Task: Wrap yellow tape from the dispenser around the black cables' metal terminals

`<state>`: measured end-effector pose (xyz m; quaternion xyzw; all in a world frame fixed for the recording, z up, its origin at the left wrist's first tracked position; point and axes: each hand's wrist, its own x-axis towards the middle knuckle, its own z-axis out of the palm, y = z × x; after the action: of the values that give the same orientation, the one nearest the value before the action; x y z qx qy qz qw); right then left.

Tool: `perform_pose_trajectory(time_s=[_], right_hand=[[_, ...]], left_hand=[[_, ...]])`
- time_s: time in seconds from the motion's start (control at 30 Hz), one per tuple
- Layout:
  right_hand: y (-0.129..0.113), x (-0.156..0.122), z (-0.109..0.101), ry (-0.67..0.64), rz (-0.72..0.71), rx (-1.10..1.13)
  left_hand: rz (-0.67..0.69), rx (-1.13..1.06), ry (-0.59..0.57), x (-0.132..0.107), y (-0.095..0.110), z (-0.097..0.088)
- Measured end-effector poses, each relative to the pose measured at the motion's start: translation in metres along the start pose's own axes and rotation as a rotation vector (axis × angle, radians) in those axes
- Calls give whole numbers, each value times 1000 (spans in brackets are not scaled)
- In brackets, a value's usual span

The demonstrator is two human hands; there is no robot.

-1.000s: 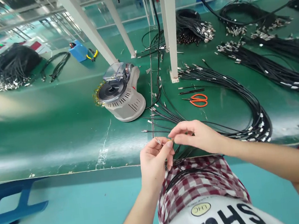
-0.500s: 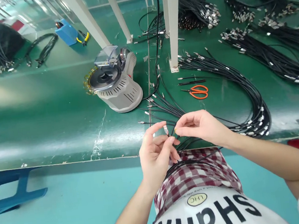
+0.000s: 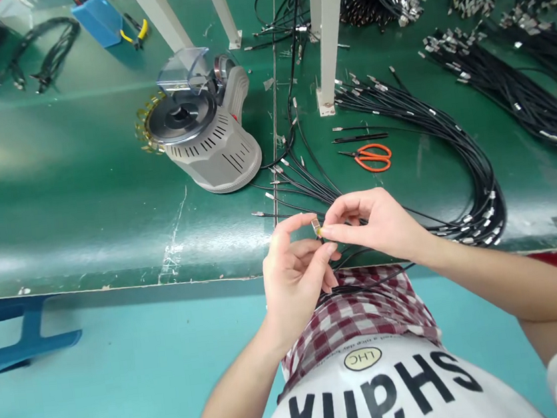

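Observation:
My left hand is closed on a black cable just below its small metal connector, which points up past the fingertips. My right hand pinches a tiny piece of yellow tape against the connector's lower end. How far the tape wraps round it is hidden by the fingers. The rest of the held cable runs across my lap. Just beyond my hands, loose cable ends fan out on the green bench. To their left stands a grey round tape dispenser with yellow tape pieces around its disc.
Orange-handled scissors and black tweezers lie beyond my right hand. A curved cable bundle sits to the right, with more bundles behind. A white post rises from the bench. A blue tape holder stands far left.
My right hand has moved left, bringing the yellow tape from beside the connector onto it. My left hand keeps its hold on the cable. The view has shifted slightly.

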<state>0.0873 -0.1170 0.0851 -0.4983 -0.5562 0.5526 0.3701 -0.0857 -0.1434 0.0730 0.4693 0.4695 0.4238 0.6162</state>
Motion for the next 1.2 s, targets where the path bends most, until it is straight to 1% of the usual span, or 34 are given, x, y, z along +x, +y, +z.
perform_pose_trajectory(time_s=[0.17, 0.5, 0.7, 0.97, 1.2], right_hand=[[0, 1, -2, -3, -15, -34], [-1, 2, -4, -15, -43, -115], [-2, 2, -4, -15, -64, -141], [-2, 2, -4, -11, -83, -159], [-5, 1, -5, -18, -100, -193]], left_hand=[[4, -2, -32, 1, 0, -1], [0, 7, -18, 1, 0, 1], [21, 40, -53, 1, -2, 0], [29, 55, -59, 1, -2, 0], [27, 4, -77, 1, -2, 0]])
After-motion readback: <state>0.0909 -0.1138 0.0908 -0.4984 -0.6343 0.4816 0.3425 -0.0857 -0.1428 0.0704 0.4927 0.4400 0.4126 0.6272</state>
